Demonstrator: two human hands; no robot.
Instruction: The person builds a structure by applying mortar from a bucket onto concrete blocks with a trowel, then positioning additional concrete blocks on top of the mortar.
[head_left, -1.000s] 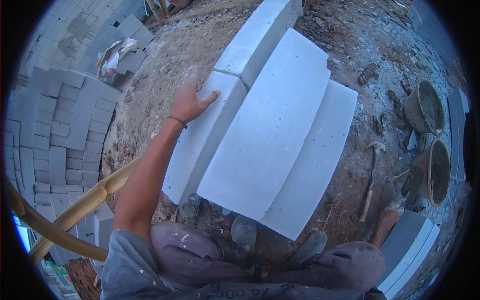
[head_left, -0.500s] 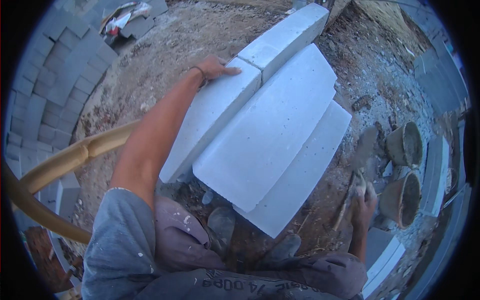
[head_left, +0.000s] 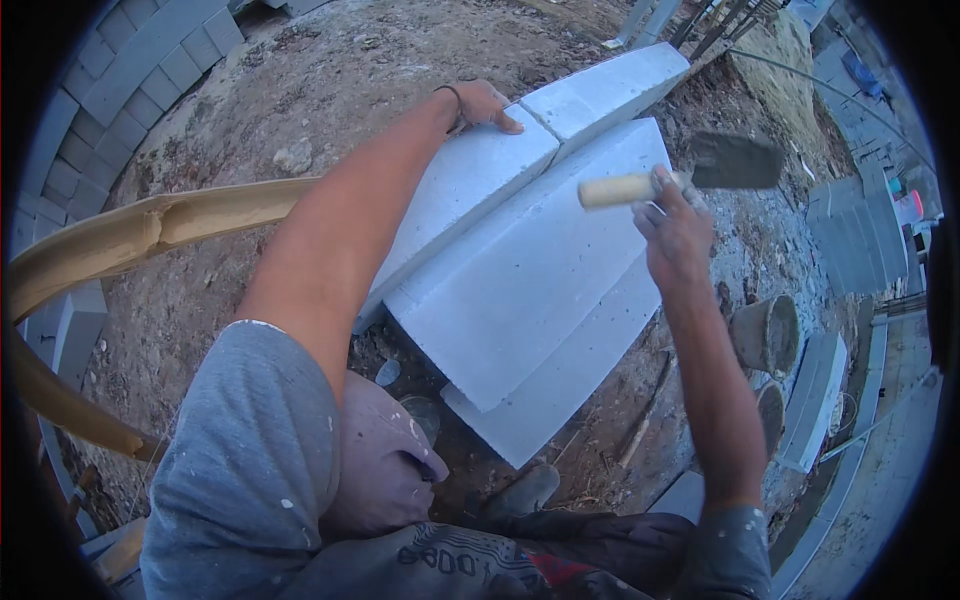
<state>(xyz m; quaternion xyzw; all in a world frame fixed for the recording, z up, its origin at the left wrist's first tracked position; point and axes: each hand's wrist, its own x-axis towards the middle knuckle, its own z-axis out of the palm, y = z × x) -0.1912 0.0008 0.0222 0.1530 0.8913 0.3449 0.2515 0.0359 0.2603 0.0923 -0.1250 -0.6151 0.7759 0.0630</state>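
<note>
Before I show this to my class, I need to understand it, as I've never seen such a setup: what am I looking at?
There's no machine here, only somebody working bare-handed. The view comes from a head-worn wide fisheye camera looking down, so straight edges bend near the rim. The left hand is on the edge of one of two pale blocks set end to end. Beside that row, two loose blocks overlap. The right hand holds a trowel, its handle pointing left. Buckets sit on the dirt ground, off to the right.
</note>
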